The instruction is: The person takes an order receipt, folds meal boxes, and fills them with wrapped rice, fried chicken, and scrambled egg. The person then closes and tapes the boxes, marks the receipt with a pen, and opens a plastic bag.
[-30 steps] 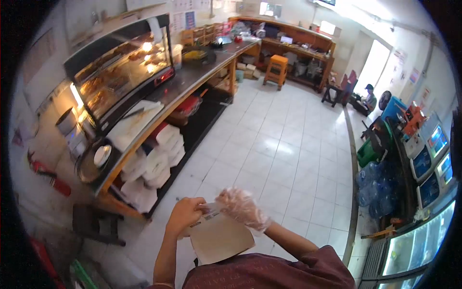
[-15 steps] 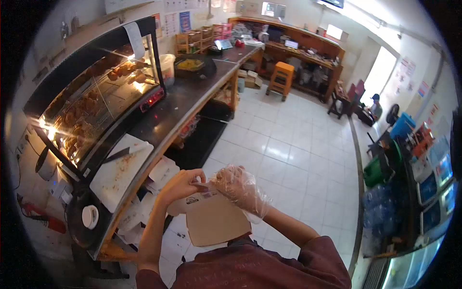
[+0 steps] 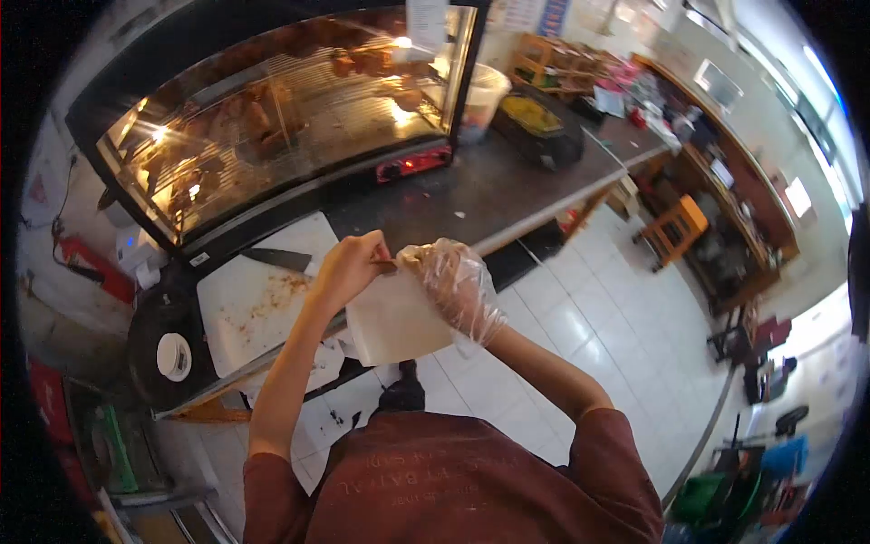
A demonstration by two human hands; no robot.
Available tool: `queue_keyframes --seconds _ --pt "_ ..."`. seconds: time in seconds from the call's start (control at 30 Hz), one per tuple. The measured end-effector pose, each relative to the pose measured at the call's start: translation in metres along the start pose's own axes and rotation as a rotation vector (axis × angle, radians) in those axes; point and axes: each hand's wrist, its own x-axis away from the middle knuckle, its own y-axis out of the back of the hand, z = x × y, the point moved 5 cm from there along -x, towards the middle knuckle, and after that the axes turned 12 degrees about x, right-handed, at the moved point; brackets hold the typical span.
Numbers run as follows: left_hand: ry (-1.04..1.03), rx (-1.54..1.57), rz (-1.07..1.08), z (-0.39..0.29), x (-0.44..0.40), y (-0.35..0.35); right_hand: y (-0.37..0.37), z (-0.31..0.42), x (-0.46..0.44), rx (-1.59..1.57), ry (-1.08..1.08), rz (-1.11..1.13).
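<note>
The bare left hand point(image 3: 349, 272) pinches the far edge of a cardboard takeaway box point(image 3: 399, 322), the plastic-gloved right hand point(image 3: 456, 288) closed on it alongside, the box sloping toward the maroon shirt point(image 3: 426, 471), the white cutting board point(image 3: 240, 313) nearer the left.

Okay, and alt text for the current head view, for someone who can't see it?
A person's left hand and right hand, the right in a clear plastic glove, hold a pale cardboard piece. Beside them, on a dark counter, a knife lies on a stained white cutting board before a lit glass food warmer.
</note>
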Motion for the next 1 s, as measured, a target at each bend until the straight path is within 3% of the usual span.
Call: queue_keyframes --seconds 0.07,0.13,0.2,0.33,0.37,0.47,0.5,0.6,0.7,0.8,0.83,0.93,1.0 --pt "0.022 -0.015 -0.016 0.032 -0.033 0.003 -0.065 -0.013 -0.008 -0.067 -0.003 -0.216" --pt "0.021 -0.006 -0.038 0.057 -0.069 0.009 -0.092 -0.034 -0.046 -0.165 -0.089 0.167" --pt "0.078 0.061 0.004 0.084 -0.097 0.009 -0.139 -0.044 -0.052 -0.062 -0.147 -0.016" --pt "0.076 0.203 0.092 0.145 -0.144 0.006 -0.185 -0.078 -0.081 -0.001 -0.095 0.152" --pt "0.062 0.206 0.095 0.168 -0.155 0.004 -0.188 -0.088 -0.086 -0.312 -0.169 0.107" --pt "0.17 0.195 0.162 0.18 -0.167 0.018 -0.208 -0.095 -0.096 -0.249 0.056 0.081" --pt "0.203 0.196 0.196 0.176 -0.167 0.023 -0.221 -0.089 -0.095 -0.011 0.168 0.121" --pt "0.157 0.116 0.187 0.191 -0.169 0.027 -0.245 -0.096 -0.101 -0.43 0.214 -0.053" --pt "0.231 0.001 0.136 0.19 -0.173 0.026 -0.266 -0.094 -0.112 -0.715 0.134 0.059" --pt "0.188 -0.048 0.097 0.187 -0.177 0.019 -0.248 -0.093 -0.132 -0.728 0.128 0.176" --pt "0.178 -0.072 0.082 0.183 -0.181 0.023 -0.241 -0.094 -0.136 -1.202 -0.085 0.369" --pt "0.156 -0.129 0.059 0.17 -0.181 0.028 -0.254 -0.084 -0.14 -0.536 0.363 0.198" --pt "0.11 -0.159 0.043 0.18 -0.182 0.026 -0.268 -0.075 -0.135 -0.379 0.436 -0.163"
